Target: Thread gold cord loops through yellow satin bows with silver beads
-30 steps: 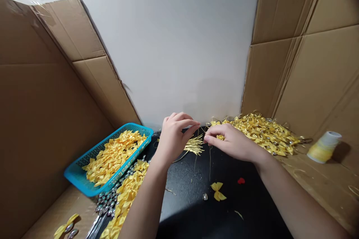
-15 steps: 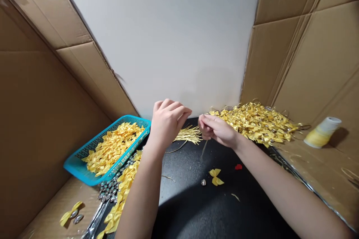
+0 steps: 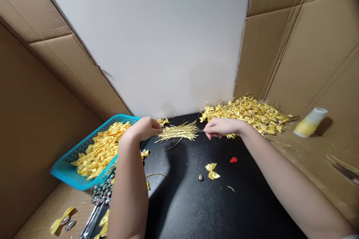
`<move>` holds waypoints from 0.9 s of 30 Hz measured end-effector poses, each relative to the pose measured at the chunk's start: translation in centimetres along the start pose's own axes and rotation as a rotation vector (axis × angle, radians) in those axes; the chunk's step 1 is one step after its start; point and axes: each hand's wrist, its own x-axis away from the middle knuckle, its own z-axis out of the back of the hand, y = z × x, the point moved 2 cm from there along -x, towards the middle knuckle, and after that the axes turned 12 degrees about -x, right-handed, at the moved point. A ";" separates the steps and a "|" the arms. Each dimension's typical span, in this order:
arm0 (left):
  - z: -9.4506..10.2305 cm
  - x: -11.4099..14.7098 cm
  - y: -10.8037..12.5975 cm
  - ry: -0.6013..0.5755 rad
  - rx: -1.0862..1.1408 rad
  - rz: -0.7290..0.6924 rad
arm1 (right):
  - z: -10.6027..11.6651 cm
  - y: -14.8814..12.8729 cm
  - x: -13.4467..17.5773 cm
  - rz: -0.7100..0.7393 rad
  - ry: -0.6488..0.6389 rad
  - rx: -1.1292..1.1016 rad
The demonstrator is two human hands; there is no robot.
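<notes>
My left hand (image 3: pixel 144 129) is at the left end of a bundle of gold cords (image 3: pixel 181 132), fingers pinched together; what lies between them is hidden. At the bundle's right end, my right hand (image 3: pixel 218 127) pinches a thin gold cord (image 3: pixel 201 130) that stretches out level from the bundle. Nearer me on the black table lie a yellow ribbon bow (image 3: pixel 212 171) and a silver bead (image 3: pixel 200 177). One loose gold cord (image 3: pixel 157 174) curves out beside my left forearm.
A blue basket (image 3: pixel 67 179) of yellow bows stands left, with silver beads (image 3: pixel 102 190) beside it. Finished-looking bows with cords form a pile (image 3: pixel 249 114) at back right. Farther right are a thread spool (image 3: pixel 310 122) and scissors (image 3: pixel 346 171). A red piece (image 3: pixel 233 160) lies on the table.
Both hands have lowered to the cord bundle and spread apart, the left going left. The right hand now has a cord stretched level. The view has shifted slightly.
</notes>
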 end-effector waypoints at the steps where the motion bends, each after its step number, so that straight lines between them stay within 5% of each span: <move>1: -0.2 -0.3 -0.1 -0.050 -0.008 0.011 | 0.1 0.3 -0.2 -0.025 -0.017 -0.018; 12: -4.4 -3.3 -1.0 -0.453 0.026 0.071 | 0.2 3.8 -1.4 -0.330 -0.178 -0.280; 27: -6.2 -4.1 -1.6 -0.538 0.040 0.068 | -0.4 5.2 -2.0 -0.395 -0.265 -0.300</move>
